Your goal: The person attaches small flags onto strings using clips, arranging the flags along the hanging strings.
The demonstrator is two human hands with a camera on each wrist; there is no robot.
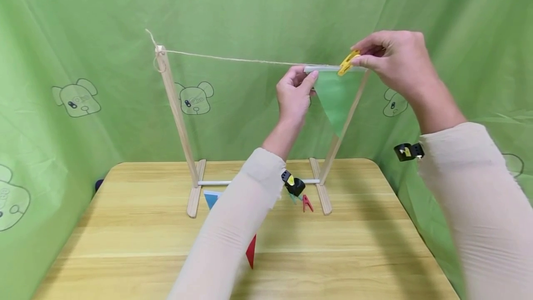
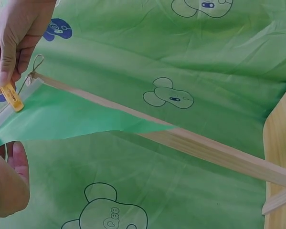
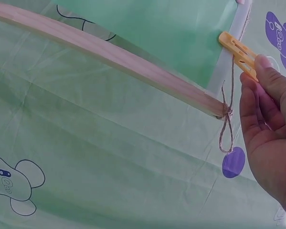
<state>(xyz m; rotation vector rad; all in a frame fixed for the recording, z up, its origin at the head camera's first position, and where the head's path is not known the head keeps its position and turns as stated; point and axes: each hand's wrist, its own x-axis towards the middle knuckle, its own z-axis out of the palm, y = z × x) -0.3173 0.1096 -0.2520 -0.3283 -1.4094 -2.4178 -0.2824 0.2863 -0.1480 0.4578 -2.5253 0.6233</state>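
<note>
Green pennant (image 1: 336, 98) touches clothespin (image 1: 347, 64); backdrop lettering (image 1: 82, 99) blurred.

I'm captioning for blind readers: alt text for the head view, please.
A person's right hand pinches a yellow clothespin at the top edge of a green pennant the left hand holds at a string on a wooden frame. Below, a red clothespin lies on the table.

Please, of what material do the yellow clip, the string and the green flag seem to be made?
Clip: probably plastic, smooth, with even colour and moulded-looking slots.
String: perhaps jute or similar fibre, matt, tan and rough-looking at the knot.
Flag: a thin, smooth sheet, evenly coloured; paper, cloth or plastic, I cannot tell.
</note>
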